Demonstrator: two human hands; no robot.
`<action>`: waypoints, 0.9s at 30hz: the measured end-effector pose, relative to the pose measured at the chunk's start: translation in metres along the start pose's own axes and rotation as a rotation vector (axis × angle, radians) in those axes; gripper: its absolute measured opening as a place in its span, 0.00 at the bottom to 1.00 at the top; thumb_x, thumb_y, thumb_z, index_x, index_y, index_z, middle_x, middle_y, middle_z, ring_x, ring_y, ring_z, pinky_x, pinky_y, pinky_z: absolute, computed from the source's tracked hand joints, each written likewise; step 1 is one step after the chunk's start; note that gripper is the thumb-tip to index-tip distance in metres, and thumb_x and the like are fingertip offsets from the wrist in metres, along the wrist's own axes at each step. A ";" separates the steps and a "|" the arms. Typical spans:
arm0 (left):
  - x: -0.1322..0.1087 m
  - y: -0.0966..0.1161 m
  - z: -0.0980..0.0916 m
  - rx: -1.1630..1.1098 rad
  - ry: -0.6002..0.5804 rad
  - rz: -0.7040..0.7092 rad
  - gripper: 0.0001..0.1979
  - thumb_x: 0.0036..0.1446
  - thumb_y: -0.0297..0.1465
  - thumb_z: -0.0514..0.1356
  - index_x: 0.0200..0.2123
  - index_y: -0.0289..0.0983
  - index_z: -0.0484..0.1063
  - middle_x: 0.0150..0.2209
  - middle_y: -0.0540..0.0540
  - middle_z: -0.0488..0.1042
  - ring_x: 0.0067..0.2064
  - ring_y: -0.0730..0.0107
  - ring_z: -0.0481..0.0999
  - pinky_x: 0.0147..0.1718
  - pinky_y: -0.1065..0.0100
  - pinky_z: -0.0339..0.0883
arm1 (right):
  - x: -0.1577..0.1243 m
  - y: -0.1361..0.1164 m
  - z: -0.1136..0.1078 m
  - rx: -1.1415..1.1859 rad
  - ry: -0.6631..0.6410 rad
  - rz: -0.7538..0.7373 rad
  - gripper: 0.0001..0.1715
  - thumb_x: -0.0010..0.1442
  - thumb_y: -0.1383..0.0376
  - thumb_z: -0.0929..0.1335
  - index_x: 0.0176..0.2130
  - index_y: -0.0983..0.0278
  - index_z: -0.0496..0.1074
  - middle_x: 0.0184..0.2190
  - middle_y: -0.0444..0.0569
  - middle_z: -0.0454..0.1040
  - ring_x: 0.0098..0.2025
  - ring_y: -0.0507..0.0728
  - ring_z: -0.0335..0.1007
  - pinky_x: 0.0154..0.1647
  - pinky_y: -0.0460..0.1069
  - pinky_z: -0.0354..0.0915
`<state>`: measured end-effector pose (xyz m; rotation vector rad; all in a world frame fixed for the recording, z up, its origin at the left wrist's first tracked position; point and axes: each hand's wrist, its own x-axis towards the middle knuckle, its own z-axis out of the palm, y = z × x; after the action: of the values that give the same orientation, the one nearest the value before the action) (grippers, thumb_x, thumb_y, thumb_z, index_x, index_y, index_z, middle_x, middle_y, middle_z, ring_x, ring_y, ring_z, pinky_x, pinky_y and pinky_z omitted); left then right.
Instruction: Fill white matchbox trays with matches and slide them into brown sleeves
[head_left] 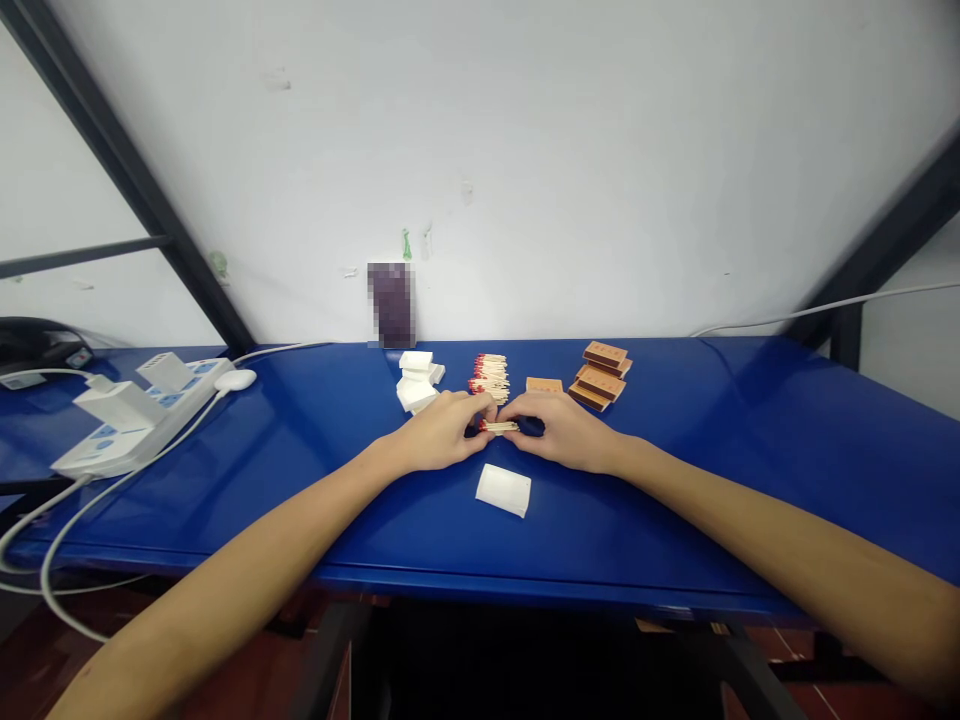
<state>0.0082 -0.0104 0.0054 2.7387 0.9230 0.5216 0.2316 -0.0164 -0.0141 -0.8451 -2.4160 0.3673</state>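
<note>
A small bundle of matches (500,427) lies crosswise between my hands, red heads to the left. My left hand (448,430) pinches the head end, while my right hand (564,430) closes on the plain end. Just beyond them is a larger pile of matches (491,372). A white matchbox tray (503,489) rests on the table nearer to me. Several more white trays (417,372) are heaped behind my left hand. Brown matchbox sleeves (602,376) are stacked to the right, and another brown sleeve (544,385) lies flat behind my right hand, partly hidden.
The blue table (300,500) backs onto a white wall. On its left stand a white power strip (142,420) with plugs and looping cables. A blurred dark purple object (392,305) leans on the wall. Dark metal frame bars (135,180) rise at both sides.
</note>
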 end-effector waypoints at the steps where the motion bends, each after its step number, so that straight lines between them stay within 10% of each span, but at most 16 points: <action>1: 0.000 0.000 0.000 0.006 0.000 0.000 0.03 0.61 0.31 0.57 0.37 0.39 0.66 0.32 0.50 0.71 0.35 0.66 0.70 0.36 0.66 0.59 | 0.000 0.000 0.000 0.002 -0.003 0.000 0.09 0.63 0.66 0.67 0.42 0.60 0.76 0.41 0.49 0.80 0.40 0.58 0.73 0.42 0.53 0.67; 27: 0.001 0.002 0.003 -0.223 0.042 -0.039 0.09 0.55 0.27 0.58 0.40 0.39 0.64 0.27 0.55 0.67 0.27 0.73 0.69 0.28 0.71 0.62 | 0.002 -0.003 0.007 -0.052 0.040 -0.021 0.05 0.62 0.67 0.67 0.36 0.62 0.75 0.34 0.49 0.78 0.35 0.57 0.72 0.38 0.51 0.65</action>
<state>0.0113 -0.0120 0.0036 2.5146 0.8688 0.6366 0.2244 -0.0176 -0.0179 -0.8403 -2.4046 0.2784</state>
